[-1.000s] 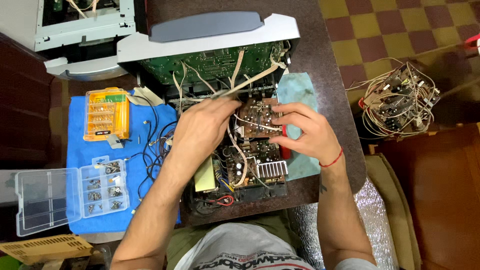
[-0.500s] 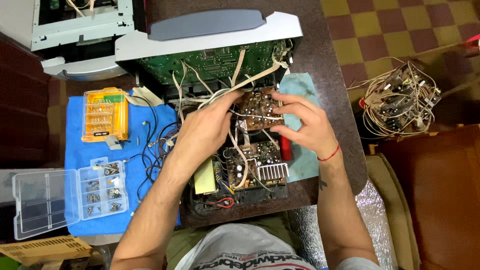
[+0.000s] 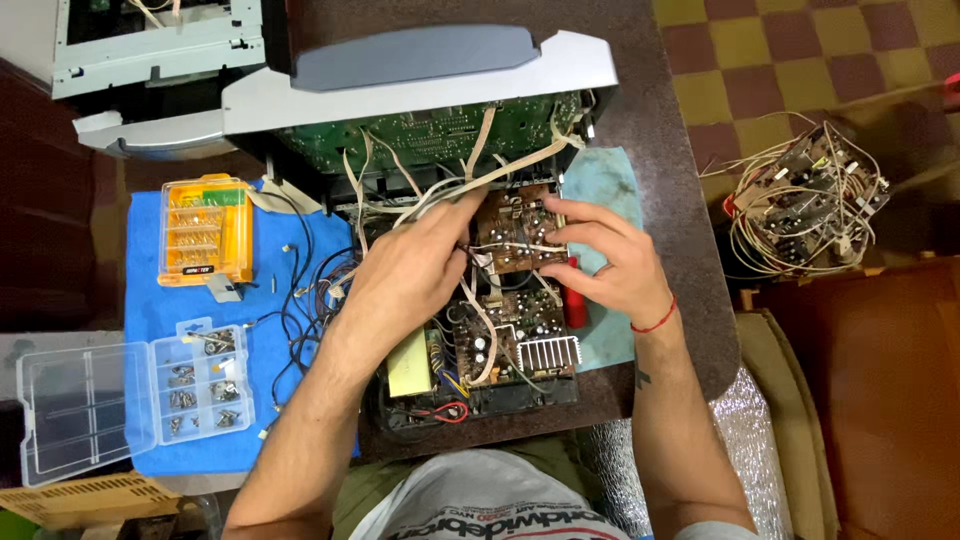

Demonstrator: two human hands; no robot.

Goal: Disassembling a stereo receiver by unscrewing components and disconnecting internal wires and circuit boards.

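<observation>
My left hand (image 3: 415, 270) and right hand (image 3: 610, 265) both grip the brown circuit board (image 3: 515, 232), tilted above the open chassis (image 3: 480, 350) at the surface's (image 3: 660, 130) near edge.

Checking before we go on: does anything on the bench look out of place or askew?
Yes. The brown circuit board sits tilted above the opened chassis, held between the left hand and right hand. Ribbon cables sprawl loosely across it.

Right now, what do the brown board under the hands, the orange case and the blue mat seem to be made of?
Brown board: looks like matte resin circuit board, dotted with parts and wires.
Orange case: see-through glossy plastic; rows of metal bits show through.
Blue mat: apparently soft, dull cloth or rubber; hard to tell which.
</observation>
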